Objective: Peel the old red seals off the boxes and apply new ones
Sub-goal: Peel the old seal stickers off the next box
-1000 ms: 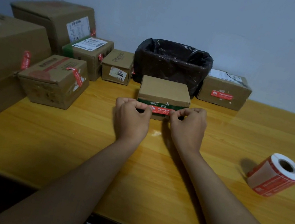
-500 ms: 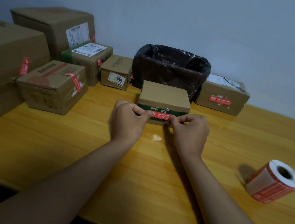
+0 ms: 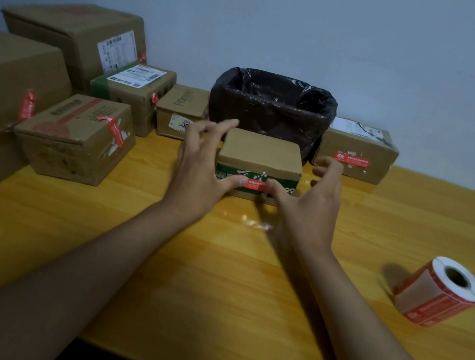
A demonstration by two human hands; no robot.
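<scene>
A small cardboard box with a green band stands at the table's middle, a red seal stuck across its front face. My left hand is at the box's left side, fingers spread, its thumb pressing the seal's left end. At the right side is my right hand, fingers apart, with its thumb on the seal's right end. A roll of red seals lies on its side at the right of the table.
A bin lined with a black bag stands behind the small box. Several cardboard boxes with red seals fill the left side, and one more sits right of the bin. The wooden table stretches toward me.
Both hands were pinched on the seal's ends against the box front. Now the fingers have spread open around the box's sides, with only the thumbs left on the seal.
</scene>
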